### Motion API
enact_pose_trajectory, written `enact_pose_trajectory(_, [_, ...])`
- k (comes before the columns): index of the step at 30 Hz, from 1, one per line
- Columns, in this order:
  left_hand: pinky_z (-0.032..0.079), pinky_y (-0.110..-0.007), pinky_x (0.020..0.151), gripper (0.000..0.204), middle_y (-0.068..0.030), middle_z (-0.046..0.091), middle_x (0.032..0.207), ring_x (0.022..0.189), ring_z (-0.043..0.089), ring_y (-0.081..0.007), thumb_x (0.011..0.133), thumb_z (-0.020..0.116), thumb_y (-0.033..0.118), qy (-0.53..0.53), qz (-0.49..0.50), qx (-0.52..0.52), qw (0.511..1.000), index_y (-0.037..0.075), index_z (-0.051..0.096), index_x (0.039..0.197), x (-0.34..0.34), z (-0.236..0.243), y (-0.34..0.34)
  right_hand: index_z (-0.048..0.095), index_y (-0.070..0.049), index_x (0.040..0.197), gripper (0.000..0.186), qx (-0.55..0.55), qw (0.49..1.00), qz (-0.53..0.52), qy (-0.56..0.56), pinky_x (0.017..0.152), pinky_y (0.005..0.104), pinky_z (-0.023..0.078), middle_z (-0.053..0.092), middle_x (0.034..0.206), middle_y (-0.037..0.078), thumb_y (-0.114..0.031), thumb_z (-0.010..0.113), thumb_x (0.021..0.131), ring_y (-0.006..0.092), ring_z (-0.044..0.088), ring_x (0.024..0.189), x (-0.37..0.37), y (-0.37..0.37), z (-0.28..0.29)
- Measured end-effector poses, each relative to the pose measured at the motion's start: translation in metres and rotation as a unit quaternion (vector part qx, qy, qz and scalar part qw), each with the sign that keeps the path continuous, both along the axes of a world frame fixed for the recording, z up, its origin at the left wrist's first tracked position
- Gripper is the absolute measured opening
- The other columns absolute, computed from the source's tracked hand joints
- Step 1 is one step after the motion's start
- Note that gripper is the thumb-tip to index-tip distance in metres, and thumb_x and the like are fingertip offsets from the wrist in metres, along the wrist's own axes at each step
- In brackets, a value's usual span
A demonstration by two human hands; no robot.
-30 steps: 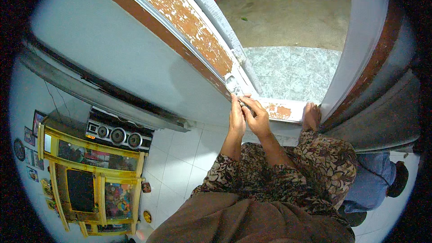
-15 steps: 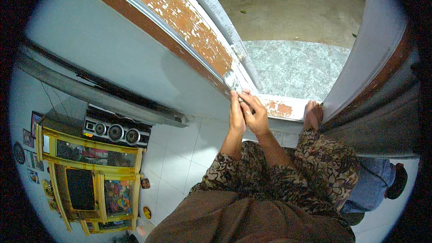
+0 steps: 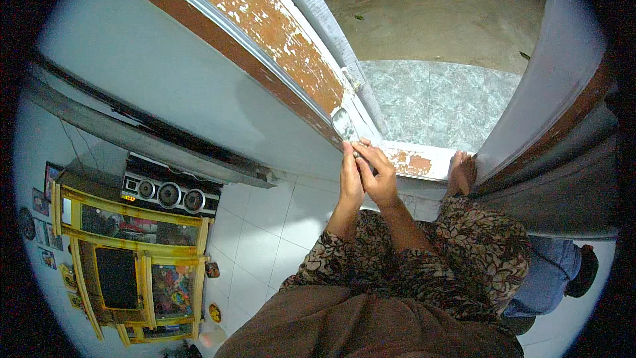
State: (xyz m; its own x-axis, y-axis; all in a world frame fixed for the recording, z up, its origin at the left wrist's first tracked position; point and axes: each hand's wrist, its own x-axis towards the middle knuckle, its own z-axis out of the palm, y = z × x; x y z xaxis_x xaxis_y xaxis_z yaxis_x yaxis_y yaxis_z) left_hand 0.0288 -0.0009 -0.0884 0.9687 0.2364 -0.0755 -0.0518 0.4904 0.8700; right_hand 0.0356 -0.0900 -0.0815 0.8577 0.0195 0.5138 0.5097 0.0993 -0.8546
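Note:
Both my hands are closed together at the lower corner of the peeling white-and-brown door frame (image 3: 258, 26). My left hand (image 3: 350, 176) has its fingers pressed around a small metal tool (image 3: 343, 122), perhaps a scraper, whose pale, flat head lies on the frame. My right hand (image 3: 379, 179) curls over the same tool from the right, its fingers partly covering the handle. To the right, the white sill (image 3: 427, 166) shows patches of flaked orange-brown paint, and my bare foot (image 3: 462, 176) rests at its right end.
Beyond the opening lie marbled tiles (image 3: 437, 99) and concrete ground (image 3: 430, 20). A grey curtain (image 3: 556, 202) hangs right, above blue denim (image 3: 543, 272) with a dark round shape. Lower left are a yellow cabinet (image 3: 83, 245), an audio unit (image 3: 169, 193) and white tiled floor (image 3: 258, 252).
Over the last second my hands shifted slightly up, then back down and a little right, still on the tool. The view tilted slightly.

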Motion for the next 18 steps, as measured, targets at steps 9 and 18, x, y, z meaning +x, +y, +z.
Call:
enact_pose_trajectory(9, [0.043,-0.03,0.09,0.053,-0.0053,0.056,0.101,0.096,0.053,-0.0153,0.104,0.025,0.05,0.009,0.024,0.067,0.997,0.006,0.054,0.109,-0.003,0.011,-0.01,0.067,-0.009,0.117,0.038,-0.015,1.0,-0.003,0.008,0.09,0.0353,0.051,0.067,0.113,0.016,0.003,0.063,0.081,0.03,0.064,0.105,0.0,0.0,-0.004])
enact_pose_trajectory(18, [0.044,-0.029,0.089,0.054,-0.0055,0.056,0.098,0.095,0.054,-0.0151,0.103,0.026,0.051,-0.003,0.016,0.013,1.0,0.006,0.054,0.109,-0.004,-0.006,-0.006,0.068,-0.009,0.115,0.035,-0.023,1.0,-0.009,0.009,0.085,0.035,0.054,0.067,0.111,0.015,0.0,0.066,0.081,0.0284,0.066,0.103,-0.004,0.0,-0.013])
